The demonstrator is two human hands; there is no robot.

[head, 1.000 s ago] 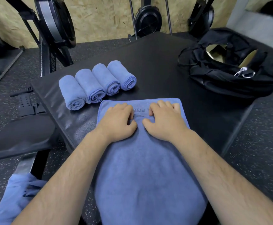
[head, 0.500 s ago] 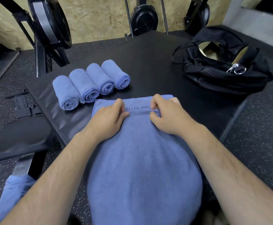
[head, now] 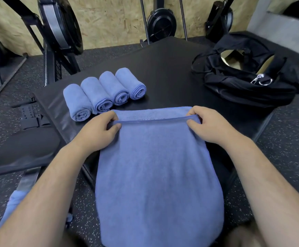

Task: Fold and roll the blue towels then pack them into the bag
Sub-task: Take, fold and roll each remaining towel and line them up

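Observation:
A blue towel (head: pixel 155 166) lies flat along the black padded platform (head: pixel 163 68) and hangs over its near edge toward me. Its far end is turned over into a narrow fold. My left hand (head: pixel 99 132) pinches the left end of that fold. My right hand (head: pixel 211 125) pinches the right end. Several rolled blue towels (head: pixel 104 93) lie side by side on the platform, just beyond my left hand. The black bag (head: pixel 248 79) sits open at the platform's right corner.
Another blue cloth (head: pixel 15 202) lies on the floor at the lower left. A black bench pad (head: pixel 24 148) sits left of the platform. Gym machines with black discs (head: pixel 61 24) stand along the wooden back wall. Speckled rubber floor surrounds the platform.
My hands have slid apart from the middle of the towel's far end to its two corners, and the far edge is now folded over toward me.

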